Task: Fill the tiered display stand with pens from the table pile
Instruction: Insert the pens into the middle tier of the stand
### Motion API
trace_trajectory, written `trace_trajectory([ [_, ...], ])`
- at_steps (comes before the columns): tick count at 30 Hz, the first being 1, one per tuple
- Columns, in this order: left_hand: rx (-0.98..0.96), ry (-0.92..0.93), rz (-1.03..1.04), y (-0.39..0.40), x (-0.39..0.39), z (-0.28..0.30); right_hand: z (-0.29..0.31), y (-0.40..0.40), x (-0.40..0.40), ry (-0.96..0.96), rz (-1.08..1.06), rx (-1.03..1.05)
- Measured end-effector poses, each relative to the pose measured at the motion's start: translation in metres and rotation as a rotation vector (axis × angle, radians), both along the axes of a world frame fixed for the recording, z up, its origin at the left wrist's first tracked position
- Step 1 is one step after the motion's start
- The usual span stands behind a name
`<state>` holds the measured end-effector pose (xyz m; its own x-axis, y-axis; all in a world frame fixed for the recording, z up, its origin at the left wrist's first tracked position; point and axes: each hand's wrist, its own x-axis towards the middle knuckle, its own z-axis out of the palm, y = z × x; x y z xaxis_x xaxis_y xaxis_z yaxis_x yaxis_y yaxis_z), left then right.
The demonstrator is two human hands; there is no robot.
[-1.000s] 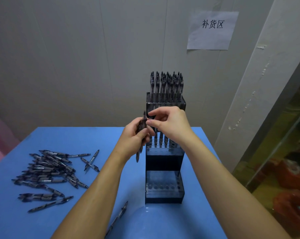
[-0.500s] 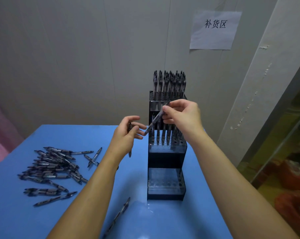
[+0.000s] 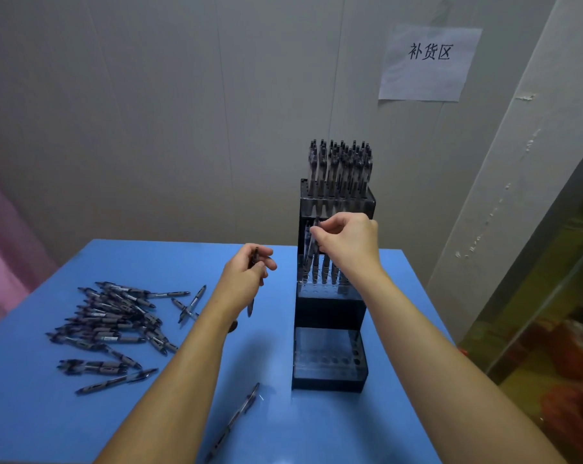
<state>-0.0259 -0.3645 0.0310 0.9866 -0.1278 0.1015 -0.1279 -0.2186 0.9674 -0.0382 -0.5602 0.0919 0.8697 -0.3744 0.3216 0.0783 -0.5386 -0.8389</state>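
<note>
A black three-tier stand (image 3: pixel 330 309) rises on the blue table (image 3: pixel 317 426). Its top tier is packed with pens (image 3: pixel 340 169), the middle tier holds several along the back, and the bottom tier (image 3: pixel 327 363) shows only holes. My right hand (image 3: pixel 347 242) pinches one pen (image 3: pixel 308 259), tilted, its tip at the middle tier's left end. My left hand (image 3: pixel 246 279), left of the stand, grips a pen (image 3: pixel 252 286) upright. A pile of dark pens (image 3: pixel 116 323) lies at the table's left.
One loose pen (image 3: pixel 233 420) lies near the front edge between my forearms. Two more pens (image 3: pixel 191 303) lie just right of the pile. A paper sign (image 3: pixel 429 61) hangs on the wall behind. The table's right edge borders a cluttered floor area.
My right hand took one pen from the left hand's grip, carried it right and lowered it onto the middle tier. My left hand dropped slightly and drew left.
</note>
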Motion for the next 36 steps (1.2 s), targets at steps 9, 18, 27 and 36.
trace_trajectory([
  [9,-0.018,-0.043,-0.009,0.007,0.002,0.002,-0.006,0.015,-0.002,0.159,-0.022,-0.176],
  [18,-0.049,-0.023,0.069,0.006,-0.003,0.003,-0.01,0.016,-0.004,0.287,-0.026,-0.351],
  [27,0.024,-0.214,0.082,-0.011,-0.012,0.016,0.013,0.047,-0.017,0.114,0.153,-0.179],
  [36,0.077,-0.241,0.046,-0.015,-0.013,0.017,0.011,0.034,-0.019,0.116,0.135,0.034],
])
